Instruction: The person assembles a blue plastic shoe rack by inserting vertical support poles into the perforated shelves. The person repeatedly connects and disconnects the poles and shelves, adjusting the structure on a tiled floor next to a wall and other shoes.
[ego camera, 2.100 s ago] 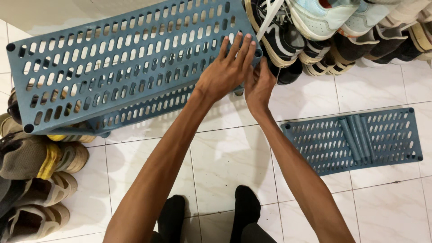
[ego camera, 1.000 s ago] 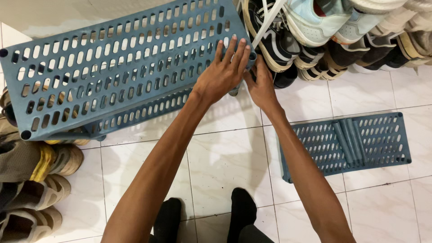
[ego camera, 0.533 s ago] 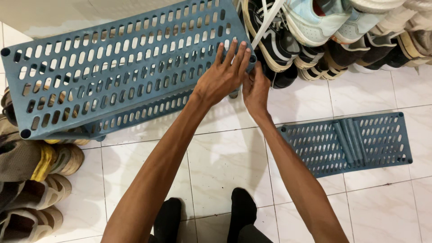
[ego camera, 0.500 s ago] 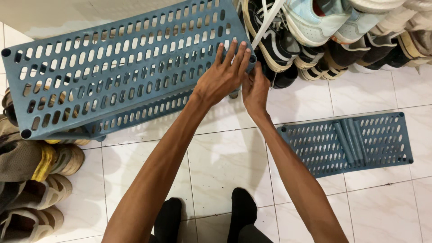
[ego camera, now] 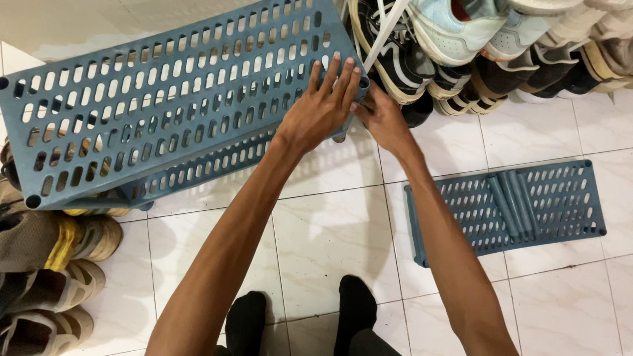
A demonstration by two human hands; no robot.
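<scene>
A blue slotted plastic shoe rack (ego camera: 165, 99) with stacked tiers stands on the white tiled floor. My left hand (ego camera: 322, 105) lies flat on the near right corner of its top shelf, fingers spread. My right hand (ego camera: 382, 118) reaches under that same corner, fingers curled at the corner post, which is mostly hidden by both hands. What the right hand grips cannot be made out clearly.
A loose blue shelf panel (ego camera: 508, 206) with several blue tubes (ego camera: 511, 204) lying on it rests on the floor at right. Shoes are piled at top right (ego camera: 475, 46) and at the left edge (ego camera: 46, 264). My socked feet (ego camera: 297, 323) stand at the bottom.
My right hand has shifted a little to the right and tucked deeper under the shelf corner. The left hand stays pressed on the top shelf. The view has drifted slightly.
</scene>
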